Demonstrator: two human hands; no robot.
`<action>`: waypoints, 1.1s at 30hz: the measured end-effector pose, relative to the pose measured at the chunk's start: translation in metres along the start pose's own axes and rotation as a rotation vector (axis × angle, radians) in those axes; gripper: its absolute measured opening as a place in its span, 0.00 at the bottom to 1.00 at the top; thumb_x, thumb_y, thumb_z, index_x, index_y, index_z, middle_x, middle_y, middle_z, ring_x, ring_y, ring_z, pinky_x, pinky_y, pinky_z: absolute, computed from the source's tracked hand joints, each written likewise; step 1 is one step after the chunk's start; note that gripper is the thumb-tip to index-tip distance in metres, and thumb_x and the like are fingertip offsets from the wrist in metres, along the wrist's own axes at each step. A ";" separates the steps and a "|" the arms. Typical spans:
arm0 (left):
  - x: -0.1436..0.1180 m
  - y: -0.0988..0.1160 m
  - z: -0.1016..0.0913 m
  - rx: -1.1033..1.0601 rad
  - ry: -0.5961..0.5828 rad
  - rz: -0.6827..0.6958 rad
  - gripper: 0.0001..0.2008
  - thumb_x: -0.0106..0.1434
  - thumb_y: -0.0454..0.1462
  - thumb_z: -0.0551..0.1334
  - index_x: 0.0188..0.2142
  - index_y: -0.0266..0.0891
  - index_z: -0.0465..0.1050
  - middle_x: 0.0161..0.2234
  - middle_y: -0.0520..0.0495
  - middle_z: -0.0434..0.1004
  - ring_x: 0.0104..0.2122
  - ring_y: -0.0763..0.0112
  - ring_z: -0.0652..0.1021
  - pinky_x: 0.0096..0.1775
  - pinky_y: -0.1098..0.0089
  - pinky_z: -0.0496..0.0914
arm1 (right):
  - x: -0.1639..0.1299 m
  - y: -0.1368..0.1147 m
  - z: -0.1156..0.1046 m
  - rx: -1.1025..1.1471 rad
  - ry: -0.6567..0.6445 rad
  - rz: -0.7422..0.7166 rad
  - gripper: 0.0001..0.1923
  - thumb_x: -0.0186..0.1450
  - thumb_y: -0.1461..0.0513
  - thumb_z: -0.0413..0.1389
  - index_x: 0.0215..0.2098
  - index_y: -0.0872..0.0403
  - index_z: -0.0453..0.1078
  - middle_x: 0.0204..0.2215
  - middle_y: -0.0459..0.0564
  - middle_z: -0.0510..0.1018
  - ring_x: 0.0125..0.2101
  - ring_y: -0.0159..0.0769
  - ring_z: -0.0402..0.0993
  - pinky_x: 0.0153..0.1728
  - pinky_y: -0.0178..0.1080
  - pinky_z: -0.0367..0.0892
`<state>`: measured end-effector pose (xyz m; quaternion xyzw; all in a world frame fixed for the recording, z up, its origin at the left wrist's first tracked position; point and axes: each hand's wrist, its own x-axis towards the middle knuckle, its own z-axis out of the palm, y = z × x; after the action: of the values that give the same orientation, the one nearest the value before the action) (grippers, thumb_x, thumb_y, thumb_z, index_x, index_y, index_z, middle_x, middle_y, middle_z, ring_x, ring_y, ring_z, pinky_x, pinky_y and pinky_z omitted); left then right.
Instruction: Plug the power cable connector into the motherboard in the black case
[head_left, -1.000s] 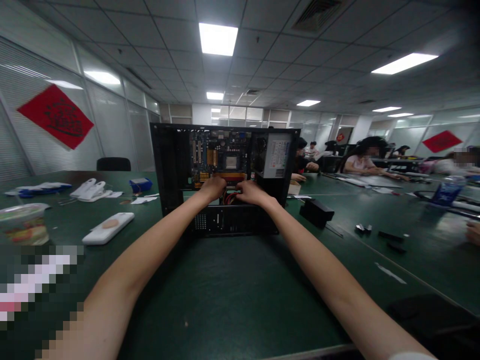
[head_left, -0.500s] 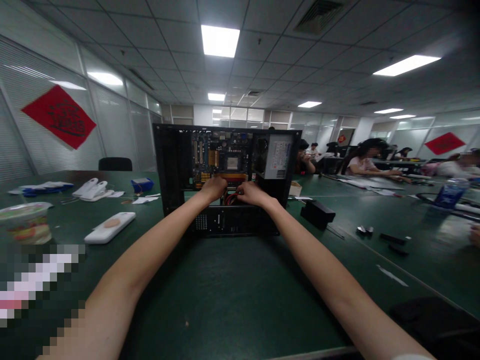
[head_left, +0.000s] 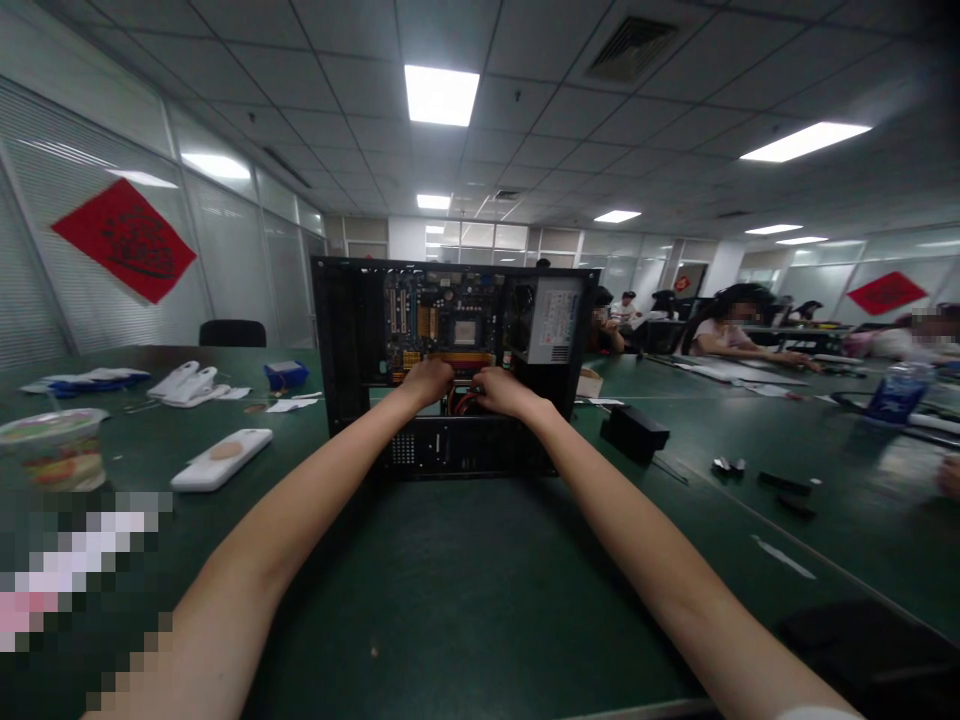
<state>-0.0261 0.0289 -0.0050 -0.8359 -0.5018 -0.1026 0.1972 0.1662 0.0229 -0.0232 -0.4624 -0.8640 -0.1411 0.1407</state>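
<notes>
The fingers of both hands are curled down inside the open computer case (head_left: pixel 450 360), hidden behind the knuckles, so whether they pinch anything or merely press cannot be told. The left hand (head_left: pixel 427 382) and the right hand (head_left: pixel 501 390) sit close together, nearly touching, at the lower edge of the motherboard (head_left: pixel 442 325), right over a tangle of red cables (head_left: pixel 461 402) that shows between them.

The case stands upright toward the far middle of the green bench (head_left: pixel 480 600), its side panel off and its inside turned to the person. The motherboard is mounted in it, and the power supply (head_left: pixel 546 320) sits in the upper right corner of the case. Judging from this, the large parts are already fitted and the work now is at the cabling or a connector near the board's bottom edge; whether that connection is seated is hidden by the hands. The side of the case is yet to be closed.

To the left on the bench lie a white flat device (head_left: pixel 221 459) and a plastic cup (head_left: pixel 51 448) near the left edge; a small black box (head_left: pixel 634 432) lies just right of the case. Other people sit at the far right end.
</notes>
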 end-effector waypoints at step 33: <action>0.001 -0.011 0.012 -0.214 0.009 -0.041 0.17 0.66 0.33 0.59 0.48 0.41 0.84 0.46 0.40 0.85 0.47 0.58 0.82 0.48 0.67 0.74 | 0.001 0.001 0.002 0.050 0.031 -0.024 0.13 0.65 0.66 0.60 0.47 0.59 0.79 0.45 0.57 0.79 0.48 0.41 0.75 0.45 0.33 0.64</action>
<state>-0.0356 0.0389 -0.0127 -0.8412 -0.5042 -0.1635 0.1071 0.1663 0.0246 -0.0247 -0.4462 -0.8704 -0.1282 0.1640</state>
